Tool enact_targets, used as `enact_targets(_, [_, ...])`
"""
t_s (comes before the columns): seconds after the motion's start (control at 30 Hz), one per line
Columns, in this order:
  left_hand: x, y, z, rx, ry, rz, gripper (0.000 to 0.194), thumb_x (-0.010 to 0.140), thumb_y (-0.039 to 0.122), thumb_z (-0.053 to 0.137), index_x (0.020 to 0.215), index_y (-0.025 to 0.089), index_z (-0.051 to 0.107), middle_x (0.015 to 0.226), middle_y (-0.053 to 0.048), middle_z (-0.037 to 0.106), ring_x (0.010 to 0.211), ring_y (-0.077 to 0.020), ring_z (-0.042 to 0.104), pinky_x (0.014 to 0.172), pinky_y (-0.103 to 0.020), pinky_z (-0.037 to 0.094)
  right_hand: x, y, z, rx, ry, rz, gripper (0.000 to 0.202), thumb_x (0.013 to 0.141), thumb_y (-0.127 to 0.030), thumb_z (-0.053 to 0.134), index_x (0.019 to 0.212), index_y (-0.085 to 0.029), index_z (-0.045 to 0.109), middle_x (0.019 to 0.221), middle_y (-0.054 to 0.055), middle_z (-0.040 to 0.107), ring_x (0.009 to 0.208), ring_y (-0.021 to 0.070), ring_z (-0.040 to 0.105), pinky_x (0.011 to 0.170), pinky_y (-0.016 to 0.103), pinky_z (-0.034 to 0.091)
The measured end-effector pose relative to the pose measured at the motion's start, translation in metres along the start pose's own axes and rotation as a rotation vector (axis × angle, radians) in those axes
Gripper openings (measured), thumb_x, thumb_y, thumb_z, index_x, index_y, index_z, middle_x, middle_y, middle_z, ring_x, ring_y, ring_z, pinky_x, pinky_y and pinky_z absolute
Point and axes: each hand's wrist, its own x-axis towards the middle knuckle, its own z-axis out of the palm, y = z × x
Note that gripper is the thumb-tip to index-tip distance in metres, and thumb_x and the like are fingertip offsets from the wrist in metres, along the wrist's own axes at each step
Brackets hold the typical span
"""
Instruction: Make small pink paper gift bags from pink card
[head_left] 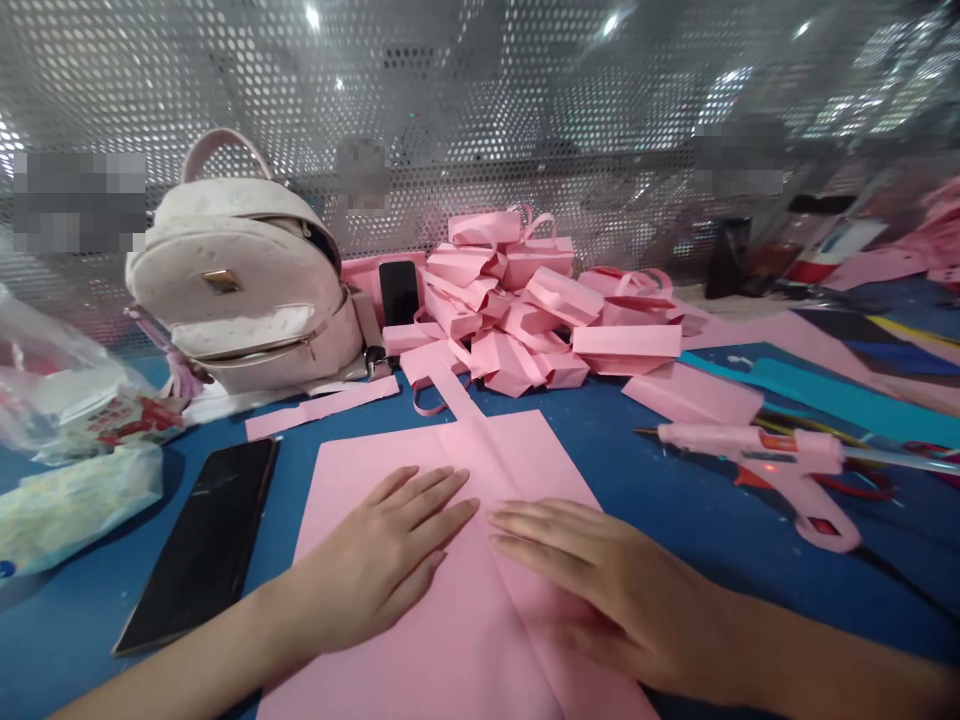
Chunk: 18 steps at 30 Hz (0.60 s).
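Two hands flat on a pink paper sheet, fingertips nearly meeting

From my remote view, the pink sheet (360, 500) lies on the blue table (600, 425) at 6 o'clock, directly beneath both hands. The left hand (397, 560) rests palm down on it, fingers straight and slightly spread, pointing to about 2 o'clock. The right hand (622, 575) has its fingers straight and mostly pressed together, pointing to 10 o'clock; its fingertips lie beside a lengthwise crease. A small gap separates the two hands. I see neither one pinching anything.

A pink strip (457, 395) reaches the sheet from 12 o'clock, where folded pink paper boxes (551, 295) are heaped, some with looped handles; I cannot make out anything inside them. At 11 o'clock a pale backpack (247, 265) stands partly open, its contents hidden. At 10 o'clock sits a clear plastic bag (37, 370) with a printed packet (124, 415) at it; whether inside, I cannot tell. A dark phone (202, 540) lies at 9 o'clock, a pink glue gun (787, 455) at 2.
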Motion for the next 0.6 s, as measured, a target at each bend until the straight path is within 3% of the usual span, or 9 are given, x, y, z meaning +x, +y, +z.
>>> enact_targets(0.37, [-0.0011,-0.0015,0.0033,0.038,0.043,0.036,0.048,0.102,0.017,0.038,0.15,0.022,0.036,0.166,-0.009,0.024,0.153,-0.0255,0.026,0.12,-0.058,0.033,0.0053,-0.0034,-0.0052,0.008,-0.045,-0.009,0.057,0.101,-0.043,0.052,0.149,-0.011,0.049,0.154,0.014,0.046,0.145,0.0233,0.041,0.121,0.037,0.033])
enact_targets(0.5, [-0.0006,0.0002,0.0046,0.057,0.113,0.069,0.04,0.101,0.014,0.039,0.14,0.017,0.046,0.162,-0.014,0.034,0.15,-0.0287,0.033,0.118,-0.058,0.037,0.0039,-0.0027,-0.0045,0.007,-0.032,-0.015,0.056,0.1,-0.041,0.054,0.148,-0.012,0.05,0.153,0.014,0.048,0.143,0.0237,0.044,0.121,0.037,0.035])
enact_targets(0.6, [-0.0004,0.0025,0.0067,0.091,0.208,0.005,0.034,0.103,0.019,0.04,0.135,0.012,0.049,0.155,-0.018,0.045,0.143,-0.0291,0.045,0.114,-0.054,0.044,0.0042,-0.0027,-0.0047,0.013,-0.033,-0.009,0.056,0.1,-0.04,0.054,0.149,-0.012,0.049,0.153,0.014,0.048,0.143,0.0244,0.044,0.12,0.038,0.035])
